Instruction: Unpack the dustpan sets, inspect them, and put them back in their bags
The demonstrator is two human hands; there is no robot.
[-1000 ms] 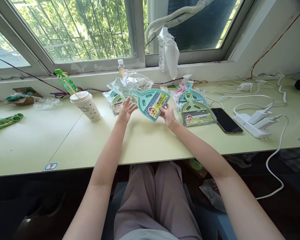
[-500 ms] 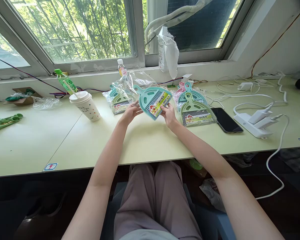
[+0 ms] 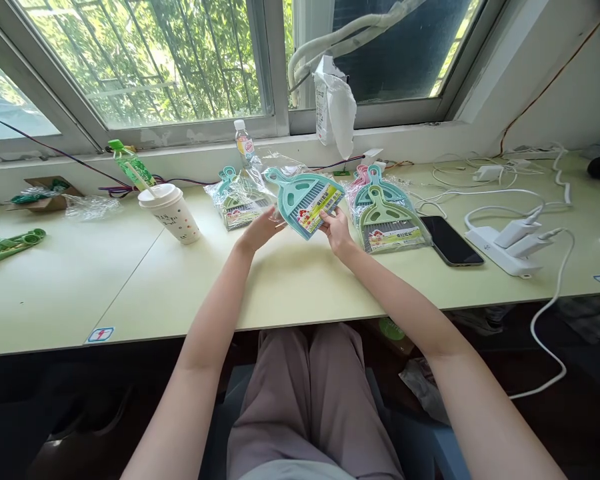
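Note:
A teal dustpan and brush set [image 3: 303, 200] with a yellow-green label is raised above the table, tilted, its round handle toward the upper left. My right hand [image 3: 337, 230] pinches its lower right edge, thumb on the label side. At the lower left edge, my left hand [image 3: 261, 230] is closed on the set, with its fingertips partly behind the pan. Clear plastic film [image 3: 280, 160] lies crumpled behind the handle. To the left rests a wrapped dustpan set [image 3: 243, 207]. On the right, a green dustpan set [image 3: 393, 223] lies against teal and pink ones.
A white paper cup [image 3: 173, 213] with a straw stands left, near a green-capped bottle [image 3: 130, 163]. A small clear bottle [image 3: 244, 141] is by the window. Rightward lie a black phone [image 3: 455, 240] and a power strip [image 3: 503, 252] with white cables. Green strips [image 3: 10, 247] sit far left.
The clear film behind the dustpan set has sunk lower, showing more of the small bottle and the wrapped set. My left hand has turned slightly; the held set stays nearly in place.

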